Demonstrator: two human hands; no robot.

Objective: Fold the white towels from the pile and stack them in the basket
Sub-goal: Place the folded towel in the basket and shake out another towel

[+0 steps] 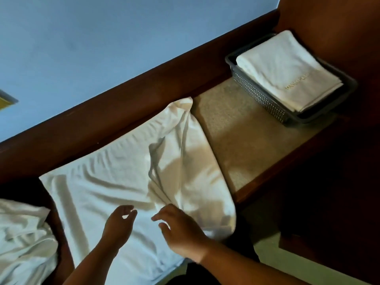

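**Both hands poised over a towel spread on the desk, basket part filled**

Head camera, looking down: A white towel [115, 182] lies spread across the near end of a beige-topped desk [242, 136]. Its surface is rippled with creases and its near edge hangs toward the person. Its far right corner is bunched up in a peak against the dark wooden rail [144, 95] that runs along the back of the desk, below a blue wall [102, 48]. A raised fold runs from that peak down toward the hands.

The left hand [119, 223] is over the middle of the towel, its fingers loosely curled and parted from the thumb, with cloth showing through the gap. It grips nothing. The right hand [183, 231] is just beside it, at the lower end of the raised fold. Its fingers are relaxed and slightly spread, and they also grip nothing (whether the fingertips brush the fabric cannot be told from this angle).

At the lower left, apart from the spread towel and beyond a strip of dark wood, sits the pile [22, 239] of crumpled white towels. At the far right end of the desk stands a grey perforated basket [257, 93], pushed close to a wooden panel [329, 38]. The folded towels [283, 66] lie stacked flat inside it and rise above its rim. The top one bears gold lettering [296, 84] too blurred to read.
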